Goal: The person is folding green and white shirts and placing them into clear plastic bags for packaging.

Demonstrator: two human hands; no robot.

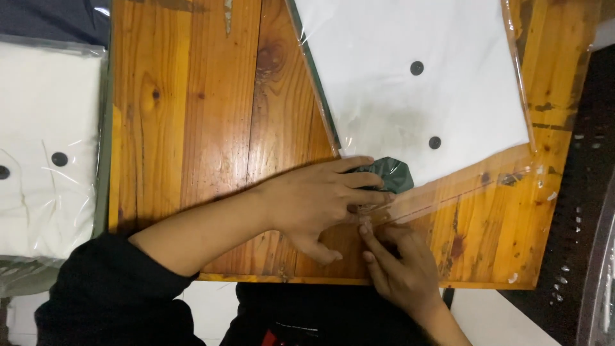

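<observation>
Pressing flat on the clear bag (448, 192) at its lower edge: left hand (314, 202), fingers (359, 181) stretched out side by side and pointing right, thumb spread toward the near edge of the desk (192, 128). Touching a dark green fold (392, 173) with the fingertips, just below the white garment (410, 83) inside the bag. Meeting it from below: right hand (400, 266), fingers bent and pressed close together on the bag's flap, right under the left fingertips. Hard to tell whether pinching the film or only pushing it down; the film almost vanishes against the wood there, showing only as a faint glossy line running up to the right.

Lying slantwise on the right half of the desk: the bag with the white garment, two dark buttons (417, 67) showing, top part cut off by the upper edge. Mostly hidden under the left fingers, the green fold; impossible to say what kind of piece.

Stacked beside the desk on the left: more bagged white garments (45, 147), cut by the left edge, with dark buttons showing too. Covered by a black sleeve (109, 295) from the elbow down, the left arm; cut off at the wrist by the lower edge, the right one. Dark and unclear at far right, the floor (586, 192).
</observation>
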